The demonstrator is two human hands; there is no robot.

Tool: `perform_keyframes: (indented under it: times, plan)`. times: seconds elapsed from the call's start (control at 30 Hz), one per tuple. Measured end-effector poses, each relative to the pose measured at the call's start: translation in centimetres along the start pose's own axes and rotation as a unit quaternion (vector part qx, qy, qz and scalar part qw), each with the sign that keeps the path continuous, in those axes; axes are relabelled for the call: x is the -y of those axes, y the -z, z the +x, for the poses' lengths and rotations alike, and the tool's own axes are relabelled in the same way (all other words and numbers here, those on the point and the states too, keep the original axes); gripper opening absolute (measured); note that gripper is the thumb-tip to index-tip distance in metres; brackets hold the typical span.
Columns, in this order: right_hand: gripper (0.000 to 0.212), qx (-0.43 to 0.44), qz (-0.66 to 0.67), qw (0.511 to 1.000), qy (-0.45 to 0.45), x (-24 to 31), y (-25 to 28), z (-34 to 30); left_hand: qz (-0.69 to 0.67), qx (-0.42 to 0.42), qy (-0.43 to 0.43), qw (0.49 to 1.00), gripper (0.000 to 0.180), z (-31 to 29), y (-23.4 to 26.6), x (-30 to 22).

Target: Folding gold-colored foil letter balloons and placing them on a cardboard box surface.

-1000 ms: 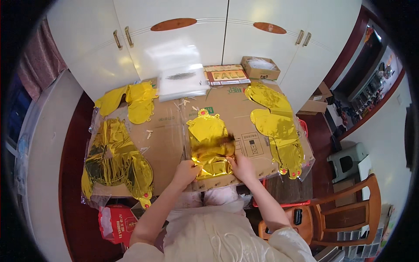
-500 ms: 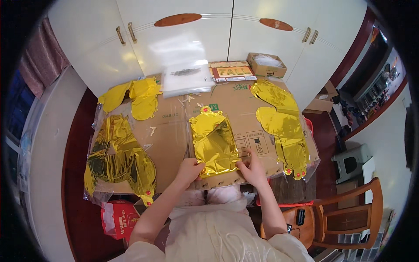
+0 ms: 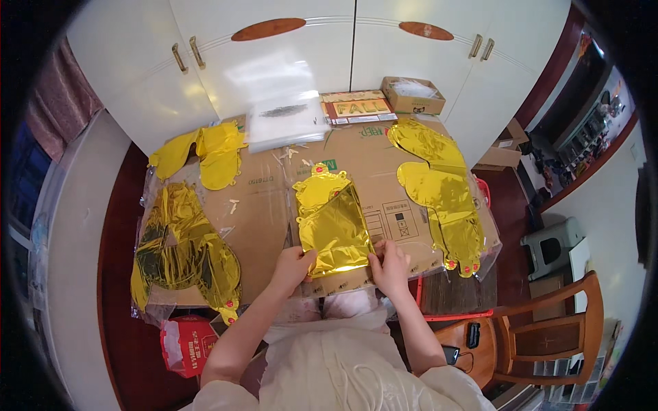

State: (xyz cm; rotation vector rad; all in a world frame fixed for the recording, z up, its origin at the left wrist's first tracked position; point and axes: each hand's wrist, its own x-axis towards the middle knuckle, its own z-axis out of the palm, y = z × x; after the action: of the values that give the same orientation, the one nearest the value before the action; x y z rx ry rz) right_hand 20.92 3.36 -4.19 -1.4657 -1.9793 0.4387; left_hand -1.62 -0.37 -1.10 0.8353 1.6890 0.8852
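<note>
Now, at the near middle of the cardboard (image 3: 260,212), the gold foil (image 3: 336,236) is lying partly doubled over: a squared panel is facing up, while the scalloped far end is jutting out uncovered. The folding is looking well advanced but unfinished, and the left foils (image 3: 164,226) and right foils (image 3: 445,188) are lying spread, seemingly not yet squared up. The near corners are being pinched, one by the left hand (image 3: 293,267), one by the right hand (image 3: 391,269), each grip closing thumb and fingers on the edge.

The gold foil (image 3: 321,193)'s flap (image 3: 337,233) now reaches farther up.
</note>
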Motion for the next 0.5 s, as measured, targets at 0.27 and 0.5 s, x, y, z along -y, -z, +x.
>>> perform_keyframes:
  times: [0.27,0.5]
  plan:
    - [0.021,-0.01,-0.024,1.0,-0.009,0.5,-0.2,-0.2,0.056,-0.009,-0.13,0.99,0.055,-1.5,-0.2,1.0]
    - [0.017,-0.017,-0.068,0.998,0.009,0.8,-0.3,-0.2,0.2,-0.087,-0.159,0.963,0.062,-1.6,-0.8,0.7]
